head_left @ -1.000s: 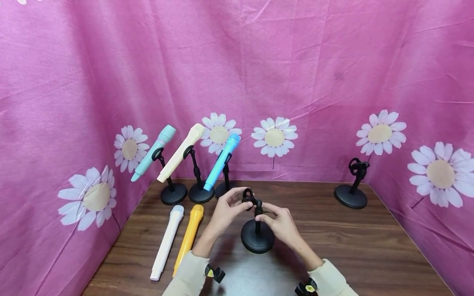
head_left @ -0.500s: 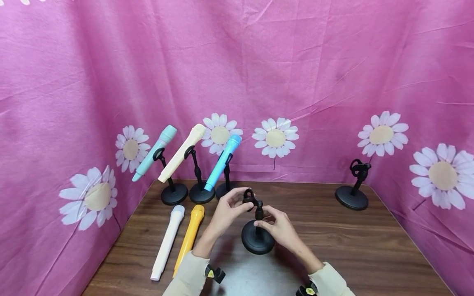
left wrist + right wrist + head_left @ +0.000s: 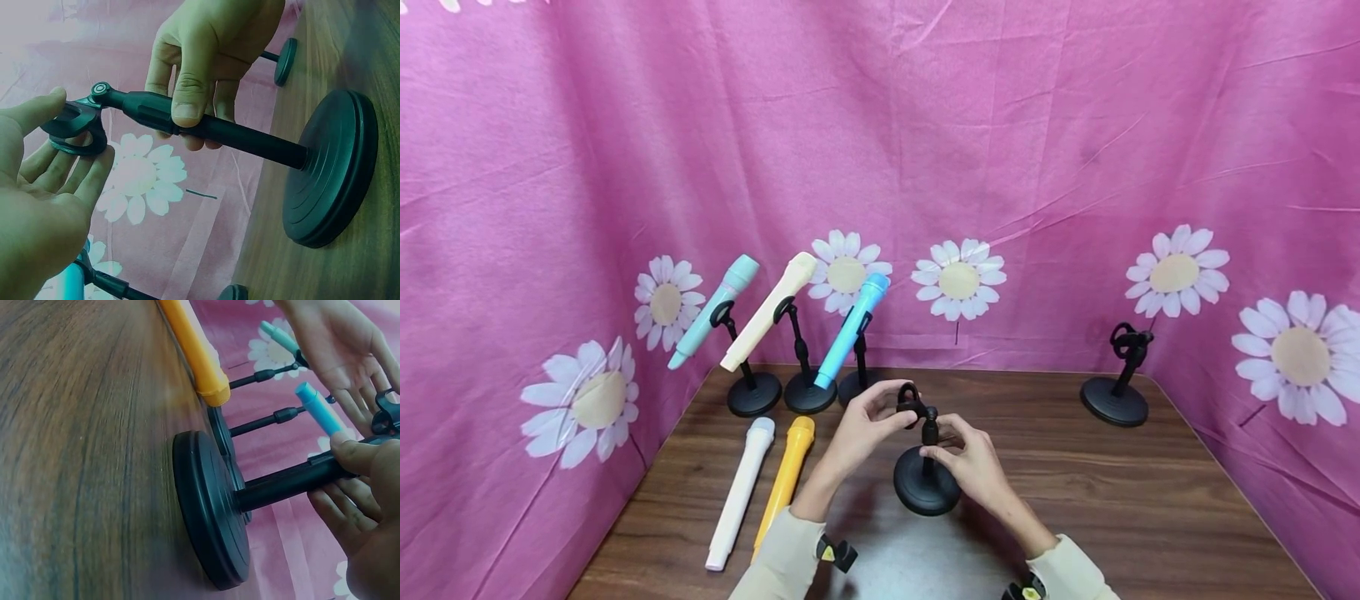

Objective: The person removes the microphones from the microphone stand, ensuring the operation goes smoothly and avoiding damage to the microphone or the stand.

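A black microphone stand point(image 3: 927, 482) with a round base stands on the wooden table in front of me. My left hand point(image 3: 867, 429) holds the clip point(image 3: 78, 128) at its top, thumb on one side and fingers on the other. My right hand point(image 3: 970, 461) pinches the stand's post point(image 3: 244, 139) below the collar, thumb in front. In the left wrist view the clip is bare, its ring joined to the post by a small pivot. The right wrist view shows the round base point(image 3: 209, 509) at the table surface.
Three stands at the back left bear a mint microphone point(image 3: 713, 312), a cream microphone point(image 3: 769, 312) and a blue microphone point(image 3: 852, 329). A white microphone point(image 3: 740, 493) and a yellow microphone point(image 3: 786, 479) lie left of my left hand. Another bare stand point(image 3: 1116, 392) is at the back right.
The stand has shifted slightly to the right, with both hands on it. My right hand's grip has slid a little lower on the post. The microphones have not moved.
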The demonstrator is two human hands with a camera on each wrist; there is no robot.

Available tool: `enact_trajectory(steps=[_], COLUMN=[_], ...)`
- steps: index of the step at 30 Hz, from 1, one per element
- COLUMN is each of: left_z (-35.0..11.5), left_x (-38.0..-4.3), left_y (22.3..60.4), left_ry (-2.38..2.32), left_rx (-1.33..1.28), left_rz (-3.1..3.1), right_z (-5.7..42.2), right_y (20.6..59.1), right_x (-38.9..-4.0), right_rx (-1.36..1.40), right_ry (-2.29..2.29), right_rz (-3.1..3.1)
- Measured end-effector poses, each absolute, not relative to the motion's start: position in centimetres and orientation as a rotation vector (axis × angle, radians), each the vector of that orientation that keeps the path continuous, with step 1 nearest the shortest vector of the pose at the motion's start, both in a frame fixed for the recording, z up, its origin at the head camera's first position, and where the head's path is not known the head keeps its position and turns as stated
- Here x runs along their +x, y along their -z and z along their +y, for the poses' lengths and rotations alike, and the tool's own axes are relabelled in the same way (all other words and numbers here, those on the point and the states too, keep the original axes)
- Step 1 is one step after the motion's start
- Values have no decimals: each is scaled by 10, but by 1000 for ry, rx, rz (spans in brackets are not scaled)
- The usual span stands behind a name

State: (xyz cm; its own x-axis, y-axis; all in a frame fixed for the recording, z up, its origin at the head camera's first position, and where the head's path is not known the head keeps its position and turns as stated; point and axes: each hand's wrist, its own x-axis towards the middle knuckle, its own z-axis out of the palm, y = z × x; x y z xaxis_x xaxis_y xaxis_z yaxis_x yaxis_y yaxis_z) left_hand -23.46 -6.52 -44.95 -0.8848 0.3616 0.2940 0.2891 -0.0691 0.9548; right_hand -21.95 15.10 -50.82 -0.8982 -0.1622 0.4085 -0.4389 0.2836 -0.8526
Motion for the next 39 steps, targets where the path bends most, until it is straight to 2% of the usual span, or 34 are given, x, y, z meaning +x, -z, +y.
enact_trajectory(steps=[19,39], left_z=[-72,-89], left_x=[-252,-280], left_y=[440,413], left_ry=[-2097,-2070], left_rx=[820,703], left_rz=[2227,2567], right_z=[171,206], right_y=[502,489], right_x=[-226,-243], right_rx=[497,432], right_ry=[-1566,-1538], right_rz=[-2298,-2223])
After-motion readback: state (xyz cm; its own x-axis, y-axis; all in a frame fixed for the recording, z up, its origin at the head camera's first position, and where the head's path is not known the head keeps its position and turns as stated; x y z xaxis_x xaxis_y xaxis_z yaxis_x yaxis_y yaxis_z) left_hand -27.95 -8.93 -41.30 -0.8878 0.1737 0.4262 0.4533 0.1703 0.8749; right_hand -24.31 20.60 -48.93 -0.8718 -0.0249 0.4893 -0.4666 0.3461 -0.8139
